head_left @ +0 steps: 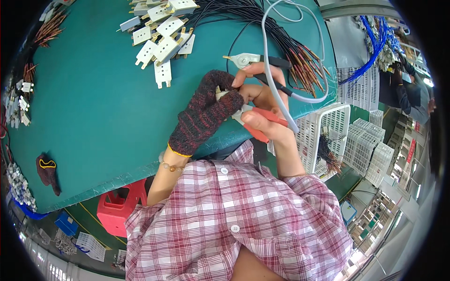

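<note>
My left hand point(206, 107), in a dark knitted glove with a yellow cuff, is closed on a small white connector point(219, 95), mostly hidden by the fingers. My bare right hand point(267, 100) is wrapped round red-handled pliers point(260, 122), their jaws close to the gloved fingertips. Where the jaws touch is hidden. A black cable sleeve point(280, 88) lies across the right fingers and runs into a grey cable point(271, 70). Just beyond the right hand rests a white plug-like piece point(243, 60) with a brass tip.
White connectors point(166, 47) with black wires are heaped at the far middle of the green table point(108, 93). Copper-coloured wire ends point(307, 70) lie at right. A spare dark glove point(48, 173) lies left. A red stool point(121, 208) and white crates point(335, 117) flank the near edge.
</note>
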`<action>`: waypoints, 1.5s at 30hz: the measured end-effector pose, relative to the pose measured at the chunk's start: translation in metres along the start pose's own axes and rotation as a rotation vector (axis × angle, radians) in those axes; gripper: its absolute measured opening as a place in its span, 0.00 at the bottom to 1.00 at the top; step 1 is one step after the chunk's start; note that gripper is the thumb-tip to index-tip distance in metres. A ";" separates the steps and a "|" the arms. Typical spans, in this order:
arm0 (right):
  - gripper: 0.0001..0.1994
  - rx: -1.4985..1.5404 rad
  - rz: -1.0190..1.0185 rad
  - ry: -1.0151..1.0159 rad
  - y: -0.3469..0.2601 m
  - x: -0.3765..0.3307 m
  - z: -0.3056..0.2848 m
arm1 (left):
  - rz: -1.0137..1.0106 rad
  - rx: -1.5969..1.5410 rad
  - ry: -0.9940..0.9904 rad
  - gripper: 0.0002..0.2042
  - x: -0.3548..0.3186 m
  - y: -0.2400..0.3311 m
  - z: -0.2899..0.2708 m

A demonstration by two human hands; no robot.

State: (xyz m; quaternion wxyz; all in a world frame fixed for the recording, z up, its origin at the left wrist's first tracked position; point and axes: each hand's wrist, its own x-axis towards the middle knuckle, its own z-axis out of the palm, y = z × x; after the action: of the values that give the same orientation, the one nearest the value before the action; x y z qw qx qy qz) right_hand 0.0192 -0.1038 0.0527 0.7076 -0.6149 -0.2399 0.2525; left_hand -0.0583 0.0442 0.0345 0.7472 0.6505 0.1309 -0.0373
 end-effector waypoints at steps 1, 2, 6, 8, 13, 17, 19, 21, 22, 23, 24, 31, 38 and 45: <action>0.11 0.003 0.002 -0.001 -0.003 0.000 0.002 | -0.085 -0.038 0.020 0.16 -0.001 0.003 0.000; 0.09 -0.012 0.091 0.042 -0.009 0.000 0.004 | -0.170 -0.075 0.039 0.16 -0.002 0.004 0.001; 0.20 0.002 0.070 0.054 -0.025 -0.001 0.002 | 0.273 0.374 0.046 0.18 0.003 -0.034 -0.019; 0.25 0.064 0.120 0.016 -0.029 -0.008 -0.006 | -0.163 -0.679 -0.248 0.20 0.017 -0.048 -0.024; 0.22 0.015 0.182 0.005 -0.033 -0.013 -0.005 | -0.112 -0.728 -0.041 0.20 0.006 -0.021 -0.006; 0.18 -0.011 0.130 -0.021 -0.031 -0.007 -0.005 | 0.491 0.182 0.132 0.20 0.009 -0.031 -0.006; 0.15 -0.052 0.171 -0.039 -0.031 -0.006 -0.005 | 0.852 0.337 0.224 0.21 0.011 -0.030 -0.003; 0.14 -0.129 0.147 -0.021 -0.030 -0.005 -0.005 | 0.673 0.274 0.196 0.21 0.010 -0.021 0.002; 0.12 -0.206 0.124 -0.008 -0.029 -0.004 -0.004 | 0.582 0.243 0.182 0.22 0.008 -0.015 0.004; 0.12 -0.205 0.125 -0.006 -0.029 -0.004 -0.005 | 0.492 0.213 0.169 0.22 0.006 -0.008 0.006; 0.12 -0.239 0.119 -0.003 -0.029 -0.004 -0.005 | 0.401 0.182 0.155 0.22 0.004 -0.002 0.008; 0.12 -0.413 0.039 -0.044 -0.028 -0.002 -0.009 | 0.139 -0.048 0.022 0.21 0.000 0.002 -0.006; 0.13 -0.010 0.088 0.024 -0.020 -0.003 -0.001 | 0.262 0.271 0.166 0.21 0.000 -0.009 0.004; 0.16 -0.022 0.104 0.009 -0.026 0.000 -0.027 | 0.100 -0.018 0.122 0.19 0.004 -0.021 0.003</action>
State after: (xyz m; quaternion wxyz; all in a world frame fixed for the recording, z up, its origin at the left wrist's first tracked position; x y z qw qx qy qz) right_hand 0.0383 -0.1269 0.0751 0.6877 -0.6353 -0.2073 0.2836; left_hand -0.0588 0.0389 0.0137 0.7445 0.6506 0.1439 0.0409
